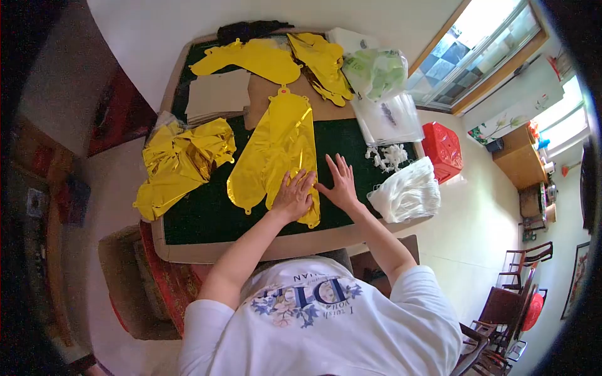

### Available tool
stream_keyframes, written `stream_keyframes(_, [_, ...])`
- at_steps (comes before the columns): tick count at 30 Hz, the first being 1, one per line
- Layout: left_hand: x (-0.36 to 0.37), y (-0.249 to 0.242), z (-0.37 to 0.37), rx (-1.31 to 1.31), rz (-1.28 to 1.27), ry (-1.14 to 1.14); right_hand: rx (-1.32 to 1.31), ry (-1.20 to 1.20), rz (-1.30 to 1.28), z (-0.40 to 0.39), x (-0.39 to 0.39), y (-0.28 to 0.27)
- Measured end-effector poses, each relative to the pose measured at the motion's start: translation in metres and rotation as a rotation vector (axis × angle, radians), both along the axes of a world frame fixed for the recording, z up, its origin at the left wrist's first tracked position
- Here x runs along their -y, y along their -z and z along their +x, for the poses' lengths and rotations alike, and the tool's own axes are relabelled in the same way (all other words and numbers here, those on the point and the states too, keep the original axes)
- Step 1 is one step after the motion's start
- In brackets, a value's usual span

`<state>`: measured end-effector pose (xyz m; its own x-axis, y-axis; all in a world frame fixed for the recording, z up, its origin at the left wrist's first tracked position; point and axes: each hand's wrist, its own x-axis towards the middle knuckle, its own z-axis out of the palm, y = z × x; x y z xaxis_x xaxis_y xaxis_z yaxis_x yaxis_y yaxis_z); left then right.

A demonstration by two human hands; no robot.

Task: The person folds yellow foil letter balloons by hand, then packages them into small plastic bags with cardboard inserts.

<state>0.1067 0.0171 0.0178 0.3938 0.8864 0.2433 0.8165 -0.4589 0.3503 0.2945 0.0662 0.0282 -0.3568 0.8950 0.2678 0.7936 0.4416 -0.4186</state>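
A flat gold foil balloon [285, 135], not inflated, lies folded down the middle of the dark green table top, with small tabs along its edge. My left hand [293, 197] rests on its lower right part, fingers stretched out over the foil. Just beyond the balloon's right edge is my right hand [340, 186], its fingers spread and its thumb reaching the foil. To the left sits a crumpled heap of gold foil [182, 156]. Two more gold foil pieces, a flat one [260, 59] and a folded one [323, 66], lie at the back.
A stack of grey-beige cards [218, 94] stands at the back left of the table [269, 250]. On the right are clear plastic bags [389, 119], white small pieces [390, 158] and a white string bundle [407, 191]. A red plastic stool [443, 152] stands beyond the right edge.
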Motion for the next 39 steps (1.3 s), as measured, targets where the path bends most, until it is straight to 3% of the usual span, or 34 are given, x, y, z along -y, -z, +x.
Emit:
stream_keyframes(6, [-0.001,0.003,-0.001,0.010,0.038,0.002,0.039,-0.088,-0.075,0.016,0.047,-0.014])
stream_keyframes(10, [0.000,0.001,0.001,0.024,0.021,-0.004,0.139,-0.211,-0.291,0.022,0.073,-0.040])
stream_keyframes(13, [0.001,-0.003,0.000,0.015,0.014,-0.007,0.023,-0.246,-0.274,0.010,0.054,-0.054])
stream_keyframes(15, [0.002,-0.006,0.001,-0.016,0.030,-0.004,-0.375,-0.234,-0.217,-0.006,0.026,-0.052])
stream_keyframes(19, [0.001,-0.018,0.000,-0.167,-0.107,-0.001,-0.498,-0.152,-0.086,-0.050,-0.020,-0.026])
stream_keyframes(24, [0.001,-0.023,0.000,-0.139,-0.199,-0.028,-0.704,-0.017,-0.301,-0.067,-0.040,0.005])
stream_keyframes(30, [-0.004,-0.004,0.000,-0.056,-0.102,-0.002,-0.696,-0.044,-0.220,-0.067,-0.039,0.009])
stream_keyframes(35, [-0.004,-0.016,-0.005,0.346,0.020,-0.036,-0.638,-0.046,-0.193,-0.069,-0.037,0.008])
stream_keyframes(39, [-0.011,-0.015,-0.030,0.241,0.100,-0.070,-0.441,-0.096,-0.036,-0.068,-0.038,0.012])
